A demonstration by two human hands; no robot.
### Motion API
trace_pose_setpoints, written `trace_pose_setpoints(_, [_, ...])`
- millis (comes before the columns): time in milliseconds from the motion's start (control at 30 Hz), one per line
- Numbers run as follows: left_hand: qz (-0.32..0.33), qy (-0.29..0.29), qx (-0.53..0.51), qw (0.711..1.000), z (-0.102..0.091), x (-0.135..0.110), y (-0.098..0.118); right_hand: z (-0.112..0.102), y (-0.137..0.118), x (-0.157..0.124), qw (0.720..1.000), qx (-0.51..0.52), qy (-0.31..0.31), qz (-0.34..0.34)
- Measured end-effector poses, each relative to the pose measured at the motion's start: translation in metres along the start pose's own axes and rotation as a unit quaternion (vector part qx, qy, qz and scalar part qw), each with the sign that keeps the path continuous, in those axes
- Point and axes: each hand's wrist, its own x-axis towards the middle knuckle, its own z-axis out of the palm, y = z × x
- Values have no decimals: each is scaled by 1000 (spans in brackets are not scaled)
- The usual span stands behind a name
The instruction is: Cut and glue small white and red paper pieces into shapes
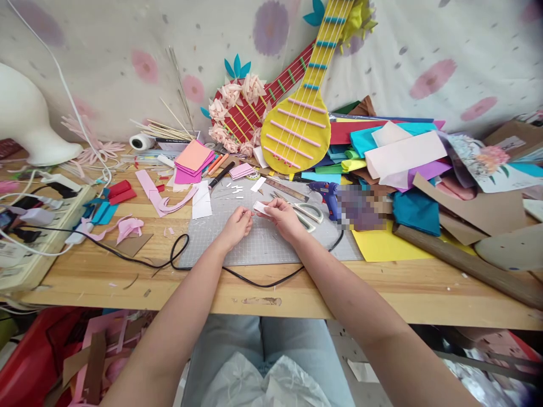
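Note:
Above the grey cutting mat (237,254), my right hand (283,219) pinches a small strip of white paper (260,208). My left hand (237,228) is beside it, thumb and fingers pressed together; whatever they hold is too small to make out. Scissors (311,212) with pale handles lie just past my right hand, their blades partly hidden. Several tiny white paper pieces (238,190) are scattered on the mat beyond my hands. A larger white sheet (201,200) lies at the mat's left edge, and a ruler (285,190) lies behind the scissors.
A blue glue gun (326,196) rests right of the scissors. Its black cable (254,282) loops along the front. Yellow and red paper lutes (297,133) lean at the back. Coloured paper (407,155) is piled right; a power strip (46,237) stands left.

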Motion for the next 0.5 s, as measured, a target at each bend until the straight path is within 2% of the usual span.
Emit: trace_pose_setpoints(500, [12, 7, 11, 1000, -1, 3, -4, 0, -2, -1, 1000, -4, -8, -5])
